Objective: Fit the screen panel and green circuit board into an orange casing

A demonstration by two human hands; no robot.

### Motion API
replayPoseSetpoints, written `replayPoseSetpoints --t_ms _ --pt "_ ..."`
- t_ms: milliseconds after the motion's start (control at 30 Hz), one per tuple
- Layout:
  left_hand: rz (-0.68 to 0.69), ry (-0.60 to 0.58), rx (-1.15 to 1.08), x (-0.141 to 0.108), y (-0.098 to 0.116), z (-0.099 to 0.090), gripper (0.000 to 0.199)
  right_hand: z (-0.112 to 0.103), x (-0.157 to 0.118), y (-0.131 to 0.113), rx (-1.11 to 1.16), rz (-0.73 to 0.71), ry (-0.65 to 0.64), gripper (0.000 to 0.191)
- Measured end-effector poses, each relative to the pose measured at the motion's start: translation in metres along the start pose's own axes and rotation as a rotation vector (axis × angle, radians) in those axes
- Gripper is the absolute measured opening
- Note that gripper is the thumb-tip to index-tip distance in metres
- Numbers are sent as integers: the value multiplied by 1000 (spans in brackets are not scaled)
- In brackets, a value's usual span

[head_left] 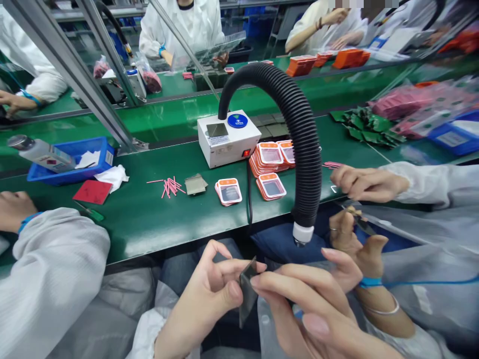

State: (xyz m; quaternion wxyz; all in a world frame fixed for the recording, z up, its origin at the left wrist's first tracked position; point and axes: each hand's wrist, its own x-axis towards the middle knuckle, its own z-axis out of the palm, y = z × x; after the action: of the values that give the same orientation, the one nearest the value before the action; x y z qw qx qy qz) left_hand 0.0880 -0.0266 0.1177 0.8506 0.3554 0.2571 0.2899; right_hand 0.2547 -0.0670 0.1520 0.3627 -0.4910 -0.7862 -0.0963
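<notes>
My left hand (219, 289) grips a thin, dark square plate (247, 294) between thumb and fingers. The plate is tilted and seen almost edge-on, above my lap. From the right, the fingertips of my right hand (307, 299) close on the same plate's near side and edge. A small bit of blue shows beneath the right fingers; I cannot make out what it is. Just above both hands hangs the white nozzle (303, 233) of a black flexible hose (305, 129).
On the green bench (187, 224) lie orange-and-white framed pieces (229, 191) in stacks, pink sticks (172, 187), greyish square sheets (195, 184) and a red square (92, 192). A white box (228, 139) carries the hose. Co-workers' arms (63, 269) flank both sides; one works close right (359, 239).
</notes>
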Motion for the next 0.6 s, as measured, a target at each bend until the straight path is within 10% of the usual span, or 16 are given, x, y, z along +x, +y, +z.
replayPoseSetpoints --t_ms 100,600 --pt "13 -17 -3 1 -2 -1 56 -7 -1 4 -26 -165 -111 24" --pt "35 12 -161 2 -10 -1 58 2 1 2 64 -102 -42 26"
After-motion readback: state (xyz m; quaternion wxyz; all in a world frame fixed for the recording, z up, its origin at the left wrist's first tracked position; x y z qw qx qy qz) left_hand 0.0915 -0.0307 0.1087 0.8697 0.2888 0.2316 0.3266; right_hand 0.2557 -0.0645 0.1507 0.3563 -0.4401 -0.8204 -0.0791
